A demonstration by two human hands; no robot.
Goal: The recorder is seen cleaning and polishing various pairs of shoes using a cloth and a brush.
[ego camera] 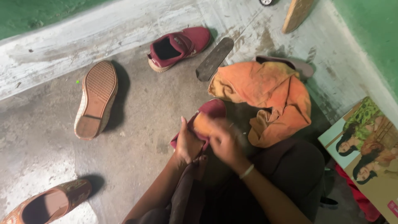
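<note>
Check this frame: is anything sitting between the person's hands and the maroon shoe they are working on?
Nothing visible does. The left hand already grips the maroon shoe from its side, and the right hand, blurred, lies on its orange-tan insole area. The orange cloth lies beside the shoe, not between it and the hands.

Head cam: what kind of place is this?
Probably an informal floor-level shoe repair or cleaning spot: bare concrete floor, loose shoes such as a maroon slip-on and an upturned shoe, plus an orange rag.
</note>
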